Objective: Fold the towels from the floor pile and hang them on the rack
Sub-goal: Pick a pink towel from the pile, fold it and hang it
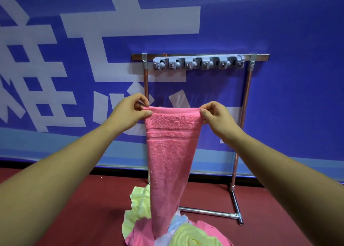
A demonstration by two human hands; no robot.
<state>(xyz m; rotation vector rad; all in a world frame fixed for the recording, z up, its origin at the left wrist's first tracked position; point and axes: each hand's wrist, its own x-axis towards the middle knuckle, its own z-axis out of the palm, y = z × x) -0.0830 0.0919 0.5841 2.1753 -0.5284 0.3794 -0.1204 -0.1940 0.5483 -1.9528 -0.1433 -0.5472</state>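
Note:
A pink towel (170,158) hangs lengthwise in front of me, its lower end reaching down into the floor pile. My left hand (128,112) pinches its top left corner and my right hand (216,115) pinches its top right corner, stretching the top edge level. Behind the towel stands the metal rack (242,115), with its top bar above my hands. The pile (145,208) of yellow, pink and pale blue towels lies on the red floor at the rack's foot.
A grey holder strip with hooks (198,62) hangs from the rack's top bar. A blue banner with white characters (74,59) covers the wall behind. The rack's base bar (208,211) lies on the red floor (74,208) to the right of the pile.

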